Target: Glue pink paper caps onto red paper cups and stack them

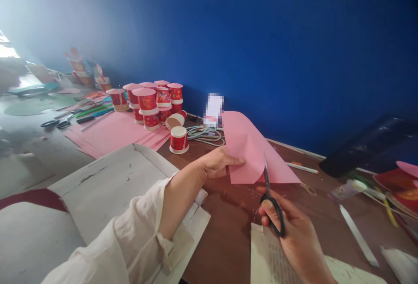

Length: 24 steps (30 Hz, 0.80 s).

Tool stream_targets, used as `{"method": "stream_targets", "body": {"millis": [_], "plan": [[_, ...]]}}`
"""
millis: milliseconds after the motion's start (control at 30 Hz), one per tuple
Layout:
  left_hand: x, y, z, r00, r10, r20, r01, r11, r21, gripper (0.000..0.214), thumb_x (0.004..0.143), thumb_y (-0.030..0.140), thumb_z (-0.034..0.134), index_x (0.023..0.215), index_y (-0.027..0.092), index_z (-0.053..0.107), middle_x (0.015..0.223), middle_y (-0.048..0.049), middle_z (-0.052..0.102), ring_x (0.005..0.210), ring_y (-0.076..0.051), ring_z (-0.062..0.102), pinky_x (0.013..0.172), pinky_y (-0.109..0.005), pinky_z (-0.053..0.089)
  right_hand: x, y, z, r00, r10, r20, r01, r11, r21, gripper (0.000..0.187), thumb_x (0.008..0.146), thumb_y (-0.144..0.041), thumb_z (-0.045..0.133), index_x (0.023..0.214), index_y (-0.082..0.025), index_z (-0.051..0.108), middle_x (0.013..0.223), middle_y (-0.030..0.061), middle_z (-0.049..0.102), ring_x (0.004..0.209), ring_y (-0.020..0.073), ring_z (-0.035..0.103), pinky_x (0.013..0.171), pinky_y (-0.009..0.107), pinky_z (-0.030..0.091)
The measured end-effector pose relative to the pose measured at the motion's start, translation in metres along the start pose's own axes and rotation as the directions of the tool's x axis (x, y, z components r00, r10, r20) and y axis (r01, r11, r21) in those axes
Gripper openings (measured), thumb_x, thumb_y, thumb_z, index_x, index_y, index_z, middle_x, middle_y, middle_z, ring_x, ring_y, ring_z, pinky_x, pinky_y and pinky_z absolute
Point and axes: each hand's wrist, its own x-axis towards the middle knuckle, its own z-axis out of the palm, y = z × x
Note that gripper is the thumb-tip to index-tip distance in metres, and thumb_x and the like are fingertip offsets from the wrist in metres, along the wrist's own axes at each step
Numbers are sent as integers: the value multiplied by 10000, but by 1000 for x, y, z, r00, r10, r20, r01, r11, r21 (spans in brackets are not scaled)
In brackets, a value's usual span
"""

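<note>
A sheet of pink paper [246, 144] is held up over the brown table by my left hand [218, 162]. My thumb lies on its near face and the other fingers are behind it, partly hidden. In my right hand [290, 223] are scissors [268, 184] with black handles, the thumb through one loop. Their blades point up and away, set into the lower edge of the paper, where a cut splits it into two flaps. Just below my right hand lies a printed sheet [266, 253].
Red paper cups with pink discs on top [146, 101] stand stacked at the back left, near pink sheets [114, 131]. Coiled cable [205, 135] lies by the blue wall [261, 49]. White boards [107, 184] cover the left. A white strip [358, 236] and a bottle [348, 189] lie right.
</note>
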Motion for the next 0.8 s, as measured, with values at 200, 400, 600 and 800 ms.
{"method": "stream_targets", "body": {"millis": [200, 400, 600, 800], "plan": [[-2, 2, 1, 1000, -2, -3, 2, 1000, 4, 359, 661, 66, 762, 1010, 79, 679, 961, -138, 725, 889, -224, 688, 937, -379, 483, -1, -3, 2, 1000, 7, 30, -8, 998, 56, 511, 661, -515, 800, 1047, -186, 733, 645, 12, 613, 530, 117, 539, 501, 226, 445], [-3, 3, 2, 1000, -12, -17, 12, 1000, -3, 351, 662, 49, 747, 1004, 78, 679, 951, -133, 728, 858, -212, 690, 889, -349, 511, -1, 1, 1, 999, -6, 45, 3, 998, 61, 483, 680, -497, 797, 1051, -194, 732, 641, 6, 608, 518, 104, 529, 490, 211, 434], [-2, 4, 1, 1000, -21, -19, 21, 1000, -1, 357, 654, 54, 758, 1002, 75, 682, 934, -132, 731, 836, -210, 692, 885, -350, 511, -1, 2, 0, 999, 8, 37, -11, 997, 72, 495, 667, -499, 805, 1047, -188, 741, 629, 11, 606, 511, 108, 528, 483, 217, 434], [-2, 4, -1, 999, -19, -29, 20, 1000, 14, 393, 645, 68, 770, 1027, 84, 677, 957, -134, 728, 862, -224, 692, 916, -373, 491, -2, -1, 2, 999, 19, 30, -22, 995, 96, 497, 631, -504, 825, 1014, -196, 753, 602, 10, 608, 494, 103, 523, 477, 212, 429]]}}
